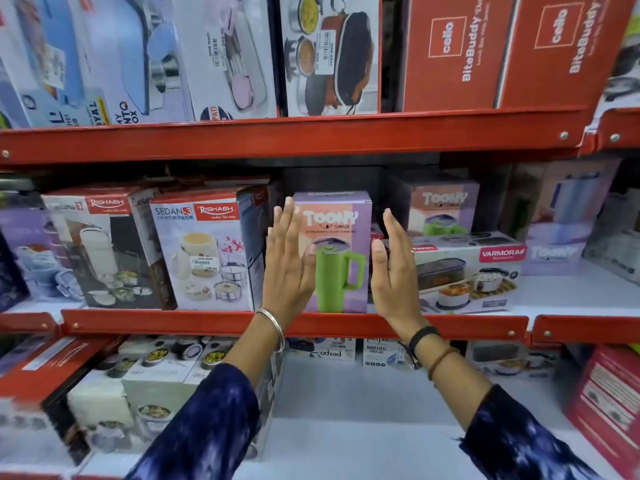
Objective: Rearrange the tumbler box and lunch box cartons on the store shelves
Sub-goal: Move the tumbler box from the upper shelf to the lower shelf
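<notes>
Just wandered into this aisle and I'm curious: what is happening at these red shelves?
A person is tidying boxed goods on a red metal store shelf. Both hands are open and flat, the left hand and the right hand flanking an upright lilac Toony tumbler box picturing a green mug on the middle shelf. The left thumb overlaps its front; a firm grip is not evident. A white and red Sedan lunch box carton stands to its left, a flat Varmora carton to its right.

I read "Toony Tumbler" on the purple box [337, 251]. "Rishabh Sedan-3 Lunch Pack" marks the left carton [207, 251]. "Cello BiteBuddy" fronts the red cartons [457, 53]; "Varmora" the flat carton [474, 271].
</notes>
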Demonstrator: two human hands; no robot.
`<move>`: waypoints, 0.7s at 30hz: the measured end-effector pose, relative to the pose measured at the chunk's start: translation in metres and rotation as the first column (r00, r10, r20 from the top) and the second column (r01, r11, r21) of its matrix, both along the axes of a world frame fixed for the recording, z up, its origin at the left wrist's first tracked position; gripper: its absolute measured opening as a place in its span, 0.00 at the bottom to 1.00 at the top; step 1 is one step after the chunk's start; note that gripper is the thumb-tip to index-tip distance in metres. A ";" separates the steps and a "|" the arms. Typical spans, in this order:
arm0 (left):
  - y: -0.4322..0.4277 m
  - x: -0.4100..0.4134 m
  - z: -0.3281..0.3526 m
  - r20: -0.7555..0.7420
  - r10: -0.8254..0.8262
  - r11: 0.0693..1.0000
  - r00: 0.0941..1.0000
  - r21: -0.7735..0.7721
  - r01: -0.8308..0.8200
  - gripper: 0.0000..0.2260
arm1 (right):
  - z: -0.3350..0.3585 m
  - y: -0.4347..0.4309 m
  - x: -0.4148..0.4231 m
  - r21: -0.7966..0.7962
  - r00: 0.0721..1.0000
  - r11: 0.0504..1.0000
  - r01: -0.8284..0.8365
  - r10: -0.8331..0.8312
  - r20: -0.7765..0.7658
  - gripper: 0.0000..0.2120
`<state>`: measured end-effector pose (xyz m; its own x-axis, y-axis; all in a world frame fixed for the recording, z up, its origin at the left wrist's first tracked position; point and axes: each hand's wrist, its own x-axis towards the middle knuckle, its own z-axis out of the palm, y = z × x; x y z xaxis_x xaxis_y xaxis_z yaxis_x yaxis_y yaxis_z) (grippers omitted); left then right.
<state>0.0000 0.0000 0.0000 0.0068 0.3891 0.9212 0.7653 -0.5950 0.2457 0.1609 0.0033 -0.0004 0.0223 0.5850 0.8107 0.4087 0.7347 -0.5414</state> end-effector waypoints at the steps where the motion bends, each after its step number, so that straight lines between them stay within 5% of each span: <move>1: 0.001 -0.001 -0.003 0.053 -0.025 1.000 0.998 -0.016 0.025 0.25 | -0.002 0.002 -0.002 -0.033 0.999 0.999 -0.010 0.009 -0.034 0.26; 6: 0.006 -0.007 -0.014 0.329 -0.108 0.927 0.938 -0.307 0.215 0.28 | -0.009 0.021 -0.008 -0.245 0.998 0.969 -0.029 0.016 -0.053 0.28; 9: 0.012 -0.012 -0.008 0.389 -0.002 0.881 0.921 -0.436 0.186 0.28 | -0.004 0.036 -0.006 -0.308 0.998 0.950 -0.045 0.030 -0.052 0.29; 21: -0.022 -0.010 0.012 0.422 -0.119 0.939 0.899 -0.245 0.240 0.22 | 0.013 0.001 0.006 -0.151 0.979 0.978 -0.143 0.117 -0.166 0.25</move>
<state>-0.0103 -0.0218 0.0116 -0.2389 0.6609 0.7114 0.4550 -0.5710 0.6833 0.1671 0.0046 0.0126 0.0559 0.7138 0.6981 0.2166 0.6739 -0.7064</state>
